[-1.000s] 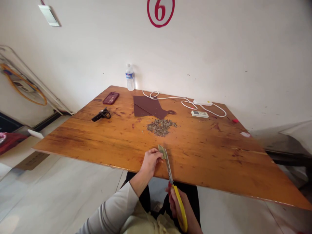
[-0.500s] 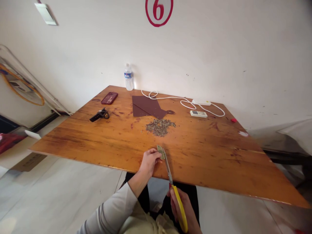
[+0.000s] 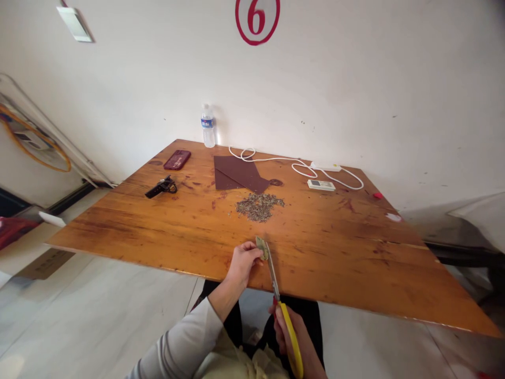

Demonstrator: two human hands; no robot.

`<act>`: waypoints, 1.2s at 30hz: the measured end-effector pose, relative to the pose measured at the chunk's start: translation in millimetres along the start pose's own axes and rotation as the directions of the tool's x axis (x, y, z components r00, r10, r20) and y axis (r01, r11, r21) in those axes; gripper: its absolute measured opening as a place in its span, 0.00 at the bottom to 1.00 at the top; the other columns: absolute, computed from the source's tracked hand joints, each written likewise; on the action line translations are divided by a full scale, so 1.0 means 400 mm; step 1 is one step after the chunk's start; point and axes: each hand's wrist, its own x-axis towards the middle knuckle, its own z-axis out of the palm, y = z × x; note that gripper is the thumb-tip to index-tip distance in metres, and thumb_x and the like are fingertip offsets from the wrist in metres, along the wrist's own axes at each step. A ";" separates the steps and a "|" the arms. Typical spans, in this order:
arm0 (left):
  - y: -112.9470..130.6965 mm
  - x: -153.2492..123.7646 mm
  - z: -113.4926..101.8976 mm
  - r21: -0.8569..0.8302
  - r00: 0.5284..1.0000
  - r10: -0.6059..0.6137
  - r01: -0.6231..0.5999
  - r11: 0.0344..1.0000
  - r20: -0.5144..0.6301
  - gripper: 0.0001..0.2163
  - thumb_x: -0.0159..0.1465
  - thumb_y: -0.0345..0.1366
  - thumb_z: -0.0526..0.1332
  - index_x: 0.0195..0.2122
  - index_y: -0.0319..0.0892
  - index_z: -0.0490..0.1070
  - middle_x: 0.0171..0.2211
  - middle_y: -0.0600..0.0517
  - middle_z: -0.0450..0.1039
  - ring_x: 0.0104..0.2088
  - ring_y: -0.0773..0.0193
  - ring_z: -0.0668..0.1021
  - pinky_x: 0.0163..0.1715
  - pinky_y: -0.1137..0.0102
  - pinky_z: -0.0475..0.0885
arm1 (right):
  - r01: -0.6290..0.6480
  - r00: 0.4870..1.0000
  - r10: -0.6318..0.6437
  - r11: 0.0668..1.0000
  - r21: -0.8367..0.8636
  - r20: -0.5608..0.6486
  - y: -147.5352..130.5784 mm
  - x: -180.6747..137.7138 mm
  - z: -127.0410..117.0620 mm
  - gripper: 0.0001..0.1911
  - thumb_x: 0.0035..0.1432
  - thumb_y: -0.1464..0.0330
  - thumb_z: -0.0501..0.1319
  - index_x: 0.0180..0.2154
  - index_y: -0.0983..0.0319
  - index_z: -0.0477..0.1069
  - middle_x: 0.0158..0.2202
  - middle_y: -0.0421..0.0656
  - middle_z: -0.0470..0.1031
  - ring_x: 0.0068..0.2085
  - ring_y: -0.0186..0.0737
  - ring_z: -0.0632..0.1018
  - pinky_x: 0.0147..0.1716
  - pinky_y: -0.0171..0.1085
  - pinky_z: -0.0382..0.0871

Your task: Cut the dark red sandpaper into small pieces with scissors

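Note:
My left hand (image 3: pixel 241 261) pinches a small greenish scrap (image 3: pixel 261 247) over the near edge of the wooden table (image 3: pixel 165 226). My right hand (image 3: pixel 294 342), below the table edge, grips the yellow handles of a pair of scissors (image 3: pixel 282 310). The blades point up and away from me, with their tips at the scrap. A heap of small greenish-grey cuttings (image 3: pixel 258 205) lies on the table a little beyond the scrap.
Dark brown sheets (image 3: pixel 239 173) lie behind the heap. A water bottle (image 3: pixel 208 126) stands at the wall. A dark red phone (image 3: pixel 177 159) and a black tool (image 3: pixel 161 186) lie at the left. A white cable (image 3: pixel 284 160) and small white device (image 3: pixel 321 185) lie at the right.
Both hands stay at the scrap with the scissors; only the view has shifted slightly.

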 end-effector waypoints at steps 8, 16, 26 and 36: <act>0.004 -0.004 0.001 -0.019 1.000 0.006 -0.006 1.000 0.004 0.09 0.41 0.27 0.67 0.15 0.41 0.66 0.15 0.56 0.67 0.17 0.71 0.69 0.19 0.75 0.66 | 0.003 0.998 -0.005 1.000 -0.029 -0.057 -0.012 -0.007 0.009 0.36 0.37 0.33 0.64 0.23 0.60 0.66 0.12 0.28 0.53 0.13 0.26 0.54 0.11 0.28 0.46; 0.004 -0.003 0.000 -0.043 1.000 -0.009 0.010 0.999 0.028 0.08 0.41 0.27 0.67 0.15 0.40 0.66 0.16 0.55 0.67 0.17 0.71 0.70 0.19 0.74 0.67 | 0.065 0.997 -0.066 0.998 -0.011 -0.035 0.012 -0.010 0.019 0.42 0.40 0.28 0.57 0.29 0.62 0.70 0.12 0.29 0.57 0.13 0.26 0.57 0.12 0.29 0.47; -0.004 0.002 -0.014 -0.063 0.997 0.012 -0.007 0.998 0.074 0.07 0.41 0.29 0.67 0.16 0.40 0.67 0.18 0.56 0.67 0.19 0.71 0.69 0.21 0.74 0.67 | 0.111 0.994 -0.112 0.993 -0.034 -0.010 0.002 -0.012 0.017 0.38 0.41 0.32 0.62 0.29 0.61 0.68 0.15 0.28 0.56 0.15 0.26 0.57 0.13 0.28 0.48; -0.013 0.006 -0.015 -0.084 0.993 0.035 -0.026 0.996 0.110 0.09 0.40 0.31 0.68 0.16 0.40 0.67 0.17 0.56 0.67 0.18 0.72 0.69 0.21 0.75 0.67 | 0.080 0.993 -0.074 0.995 0.064 -0.087 0.023 -0.011 0.021 0.33 0.41 0.37 0.67 0.28 0.60 0.66 0.15 0.29 0.59 0.14 0.24 0.58 0.12 0.25 0.51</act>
